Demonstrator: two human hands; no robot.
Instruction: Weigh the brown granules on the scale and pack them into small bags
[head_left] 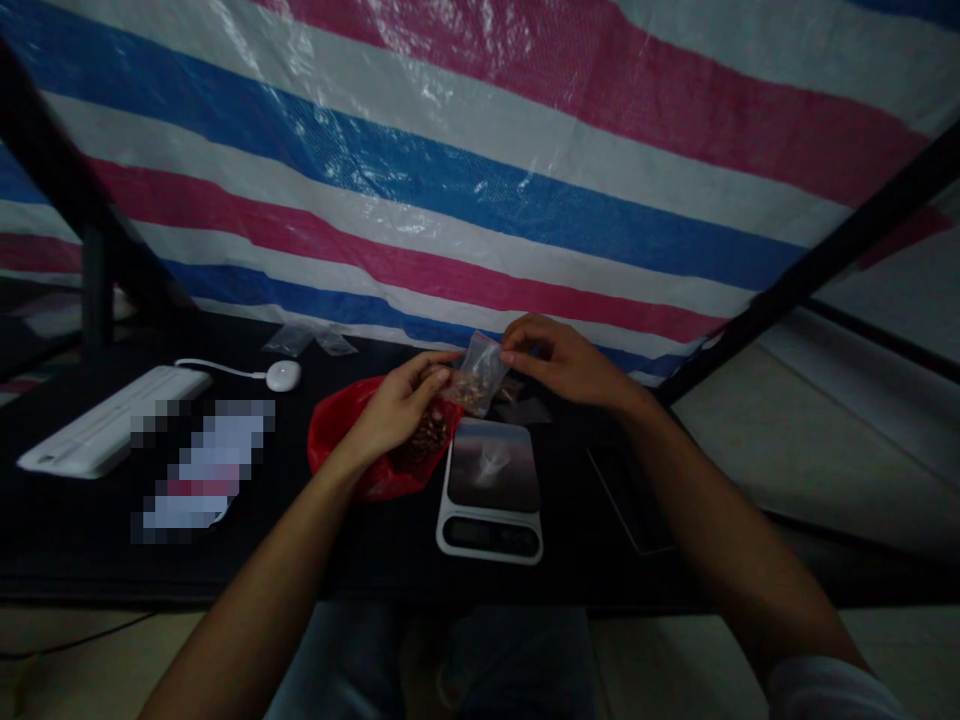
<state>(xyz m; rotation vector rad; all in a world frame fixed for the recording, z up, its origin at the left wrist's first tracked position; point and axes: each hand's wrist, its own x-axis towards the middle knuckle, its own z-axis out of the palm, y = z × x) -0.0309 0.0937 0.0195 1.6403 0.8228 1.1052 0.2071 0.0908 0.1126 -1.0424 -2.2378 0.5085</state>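
Right grip: your right hand (551,355) has the clear baggie (478,375) pinched by its upper right edge.
Left grip: your left hand (405,400) is at the baggie's left edge; can't tell if it's actually pinching.
Baggie: just beyond the scale (493,490), tilted, brownish bits low inside. Probably light, floppy, kinda slippery, so I'd hold the top edges.
Red bag: left of the scale, open, more bits inside; its rim (337,425) crowds your left wrist.
Packets (517,405): right behind the scale, under your right hand, easy to bump.
Rest of worktop (570,540): dark flat slab (626,500) right of the scale, white plug (283,376) far left of it.
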